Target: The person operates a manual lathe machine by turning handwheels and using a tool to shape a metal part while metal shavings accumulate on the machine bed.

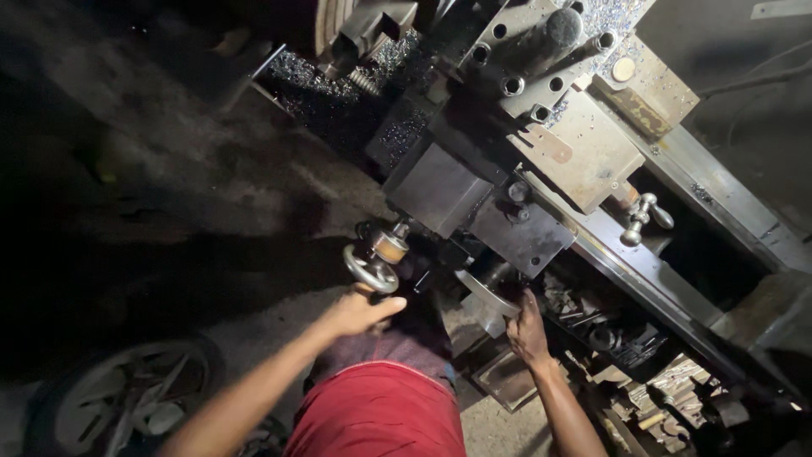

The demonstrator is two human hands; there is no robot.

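Observation:
I look down on a metal lathe. My left hand [359,313] grips the rim of the small cross-slide handwheel [370,269]. My right hand [527,328] holds the edge of the larger carriage handwheel [486,296] under the apron. The dark carriage [474,203] sits above both wheels. On it stands the tool post [529,51] with several bolt holes, and metal chips lie around it. The chuck [355,30] shows at the top edge.
A compound-slide crank handle [643,218] sticks out to the right over the lathe bed ways [702,182]. Scrap metal parts [651,381] fill a tray below the bed. A wheel with spokes [127,393] lies on the dim concrete floor at bottom left.

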